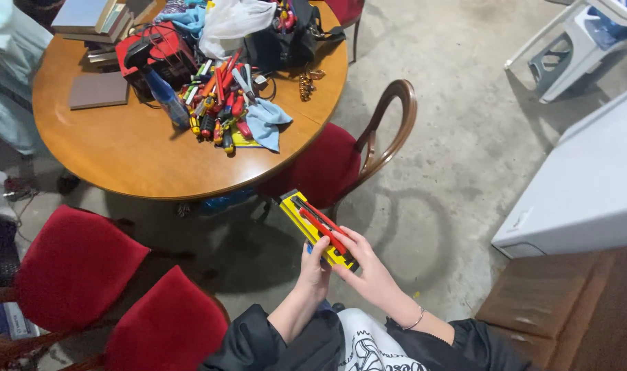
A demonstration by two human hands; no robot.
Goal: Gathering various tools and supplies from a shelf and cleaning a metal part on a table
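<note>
A yellow card package (305,221) with a red and black tool fixed to its face is held above the concrete floor. My left hand (315,270) grips its lower edge from below, thumb up against the card. My right hand (368,269) holds the same lower end from the right side, fingers curled over the red tool. Both arms wear dark sleeves, and a thin bracelet sits on the right wrist.
A round wooden table (131,148) bears a pile of red and yellow screwdrivers (217,103), a blue cloth (266,122), a red case, books and a black bag. Red-cushioned chairs (334,161) stand around it. A white appliance (588,185) stands at right.
</note>
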